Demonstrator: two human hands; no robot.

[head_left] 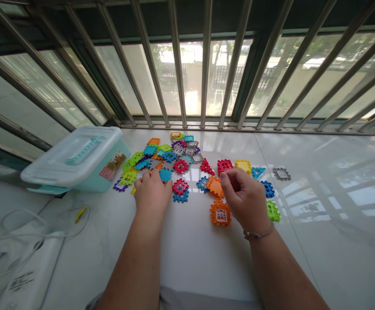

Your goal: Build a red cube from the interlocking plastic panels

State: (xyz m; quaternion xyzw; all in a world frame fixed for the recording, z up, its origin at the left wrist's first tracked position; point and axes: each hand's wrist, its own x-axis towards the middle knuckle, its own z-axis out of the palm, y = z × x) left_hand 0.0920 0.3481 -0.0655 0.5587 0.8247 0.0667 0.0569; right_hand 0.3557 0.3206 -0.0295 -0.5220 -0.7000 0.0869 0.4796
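The teal piece (165,175) lies at about 2 o'clock from your left hand (152,189), at the near edge of a heap of coloured pieces (177,150). Your left fingers are bent down, moderately spread, over the heap; you cannot be told from here to grip anything, as the fingertips are hidden. The red window piece (180,186) sits at your left hand's 3 o'clock, overlapping a blue piece.

The plain orange piece (213,186) is at 9 to 10 o'clock from your right hand (244,198), just beside your thumb. Your right fingers are curled in narrow; I cannot tell whether they pinch something. Round that hand you have the orange window piece (220,214) at 8 o'clock, a red piece (224,166) at 11, a yellow piece (243,165) at 12, a blue triangle (258,172) at 1, a grey window piece (281,174) at 2, farther off, and a green piece (273,211) at 4.

Farther out, from your left hand, a lidded box (93,172) stands between 9 and 10 o'clock, and a white power strip (29,275) lies at 8. Metal bars (206,64) rise at 12 o'clock beyond the white floor (329,241).
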